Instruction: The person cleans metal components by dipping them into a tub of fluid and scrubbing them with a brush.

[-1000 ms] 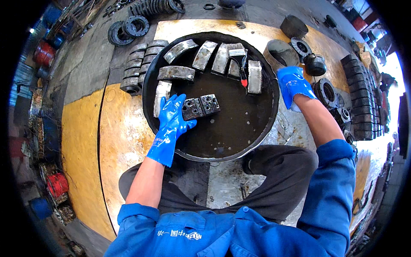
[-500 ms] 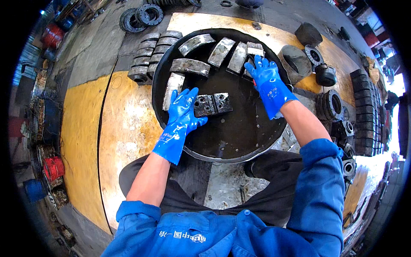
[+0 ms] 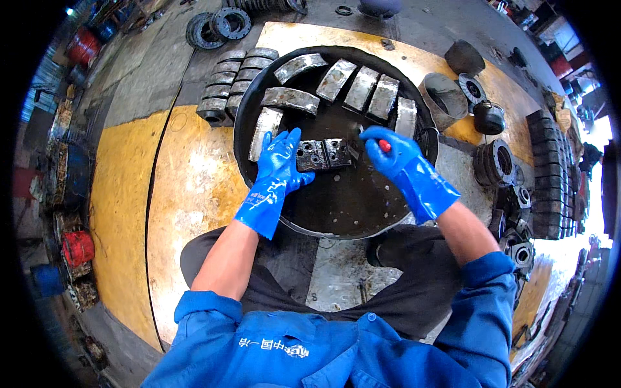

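A dark, wet metal block [image 3: 312,155] with round holes and a seam across it lies in a wide black round pan [image 3: 240,145] of dark liquid. My left hand [image 3: 278,158], in a blue rubber glove, braces its left end, index finger at the far edge and thumb at the near one. Just right of the block, my gloved right hand [image 3: 393,155] is closed round a tool with a red handle [image 3: 385,146]. Its working end points left toward the block, too blurred to name. Several curved metal segments [image 3: 290,99] rest along the pan's far side.
Stacked curved segments [image 3: 223,87] stand left of the pan. To its right are an open metal cylinder [image 3: 445,100], a small black pot [image 3: 490,118] and ring-shaped parts [image 3: 497,160]. Flanged rings [image 3: 231,24] lie farther off. Yellowish boards [image 3: 187,187] cover the floor.
My right hand has come from the segments at the pan's far right toward the holed block, with the red-handled tool now showing. My left hand stays at the block.
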A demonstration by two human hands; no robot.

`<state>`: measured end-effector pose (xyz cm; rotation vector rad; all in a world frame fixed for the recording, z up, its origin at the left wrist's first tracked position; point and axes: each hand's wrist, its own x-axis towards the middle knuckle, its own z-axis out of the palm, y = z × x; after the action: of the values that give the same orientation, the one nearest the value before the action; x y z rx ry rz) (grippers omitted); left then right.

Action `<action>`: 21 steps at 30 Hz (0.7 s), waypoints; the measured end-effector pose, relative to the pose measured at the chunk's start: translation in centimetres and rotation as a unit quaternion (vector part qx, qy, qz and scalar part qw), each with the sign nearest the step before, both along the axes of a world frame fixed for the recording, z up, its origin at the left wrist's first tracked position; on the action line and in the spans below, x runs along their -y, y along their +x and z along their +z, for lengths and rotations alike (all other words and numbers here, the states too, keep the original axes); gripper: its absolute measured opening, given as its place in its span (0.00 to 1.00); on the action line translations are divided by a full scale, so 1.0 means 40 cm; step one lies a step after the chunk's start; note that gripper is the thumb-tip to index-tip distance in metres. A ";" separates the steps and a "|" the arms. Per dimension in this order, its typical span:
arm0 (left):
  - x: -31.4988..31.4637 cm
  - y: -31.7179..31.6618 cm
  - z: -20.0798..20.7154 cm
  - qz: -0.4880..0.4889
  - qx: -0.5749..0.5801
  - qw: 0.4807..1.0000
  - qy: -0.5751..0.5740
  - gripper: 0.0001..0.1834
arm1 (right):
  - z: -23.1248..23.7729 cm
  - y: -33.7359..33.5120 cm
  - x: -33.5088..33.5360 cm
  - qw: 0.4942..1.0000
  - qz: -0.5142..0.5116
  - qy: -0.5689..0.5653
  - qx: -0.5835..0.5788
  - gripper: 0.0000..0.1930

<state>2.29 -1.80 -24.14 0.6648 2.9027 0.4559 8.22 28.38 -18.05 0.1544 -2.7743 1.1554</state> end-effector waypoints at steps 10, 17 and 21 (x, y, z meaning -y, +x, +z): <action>0.008 -0.004 -0.008 0.011 0.006 1.000 -0.015 0.68 | 0.064 0.073 0.050 0.976 -0.037 -0.198 0.085 0.13; -0.015 -0.005 -0.008 0.001 0.003 1.000 -0.014 0.69 | 0.013 0.020 0.067 0.991 -0.007 -0.133 -0.011 0.12; 0.001 -0.003 -0.004 0.005 0.006 1.000 -0.011 0.69 | 0.014 0.030 0.079 0.987 0.003 -0.163 0.001 0.11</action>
<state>2.16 -1.83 -24.29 0.6437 2.8961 0.4283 9.41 25.22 -17.49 0.1274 -2.5394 1.5878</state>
